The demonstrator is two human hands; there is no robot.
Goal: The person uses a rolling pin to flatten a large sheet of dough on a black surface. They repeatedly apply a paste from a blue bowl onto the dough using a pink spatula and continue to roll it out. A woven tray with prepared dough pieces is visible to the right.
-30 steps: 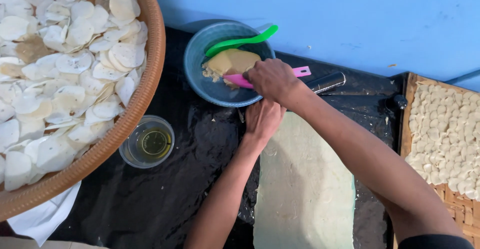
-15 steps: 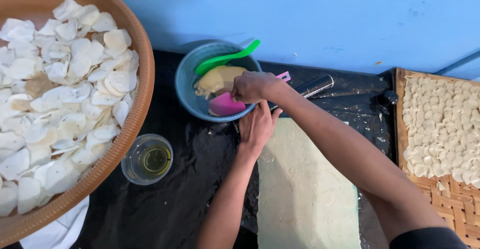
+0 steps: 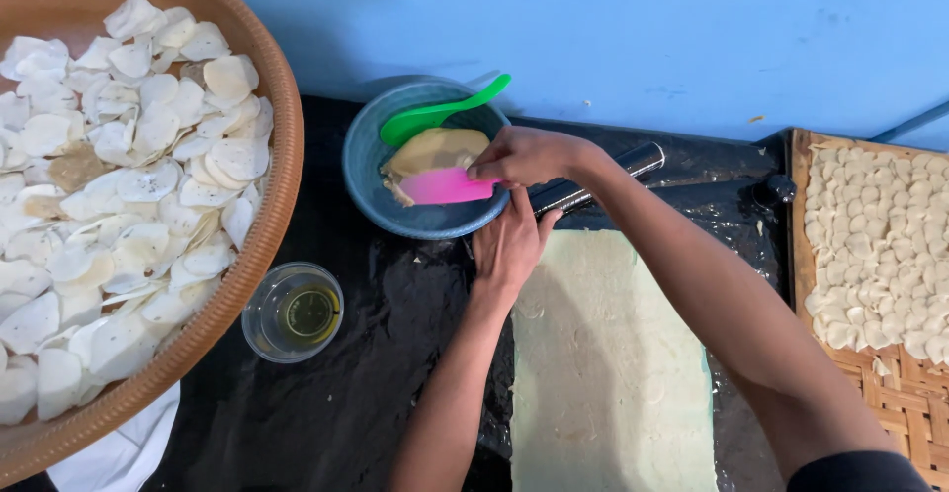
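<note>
The flat pink plastic scraper (image 3: 445, 185) lies with its long axis nearly level across the picture, its free end pointing toward the left over the round grey-blue bowl (image 3: 368, 187), its other end pinched in the right hand (image 3: 524, 156), whose fingers are closed tight on it. The scraper's blade rests against the single pale tan lump of dough (image 3: 430, 149) inside the bowl. One green plastic spatula (image 3: 450, 111) also leans in the bowl, its handle running up and to the right over the rim. The left hand (image 3: 509, 245) sits just below the bowl with fingers spread and loosely curved against the bowl's outer wall — it grips nothing else. Behind both hands lies one dark cylindrical rolling pin (image 3: 603, 178), slanted from lower left to upper right. Below it stretches one long rolled sheet of pale cream dough (image 3: 608, 373) on the black plastic-covered work surface (image 3: 386, 383). One small clear glass of yellowish oil (image 3: 294, 311) stands near the bowl, to its lower left. Two woven trays flank the scene — a big round basket (image 3: 267, 205) on the left heaped with white cut dough rounds, too many to count, and a flat woven tray (image 3: 905, 393) on the right covered with smaller ones.
</note>
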